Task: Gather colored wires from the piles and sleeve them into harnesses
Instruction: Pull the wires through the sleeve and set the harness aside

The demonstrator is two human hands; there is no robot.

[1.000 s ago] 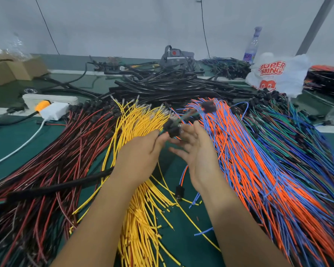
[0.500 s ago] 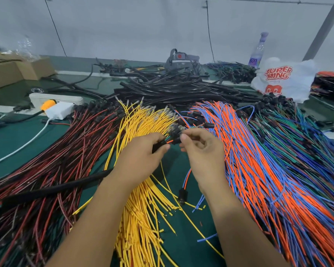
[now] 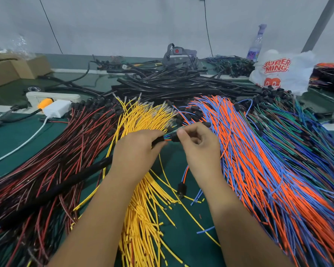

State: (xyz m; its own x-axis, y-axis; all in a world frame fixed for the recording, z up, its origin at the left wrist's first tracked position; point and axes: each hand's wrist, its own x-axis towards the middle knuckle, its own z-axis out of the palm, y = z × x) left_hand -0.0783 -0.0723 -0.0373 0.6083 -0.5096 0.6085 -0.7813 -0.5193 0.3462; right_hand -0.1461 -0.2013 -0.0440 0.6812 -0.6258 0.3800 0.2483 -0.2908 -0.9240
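worktop: green flat worktop w/ big wire piles.
piles: orange-and-blue thin wires on right, yellow thin wires in middle.
sleeve: long black tube sleeve, left hand grips its end.
wires: right hand pinches small bunch at sleeve mouth.
step: prob. feeding wires in.
next: push bunch straight, keep mouth still.

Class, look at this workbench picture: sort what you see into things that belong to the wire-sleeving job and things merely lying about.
Belonging to the job:
left hand holding the black sleeve
right hand pinching the wire ends
yellow wires
red and black wires
orange and blue wires
green and blue wires
spare black sleeves

Just lying about:
plastic bag
bottle
cardboard boxes
power strip
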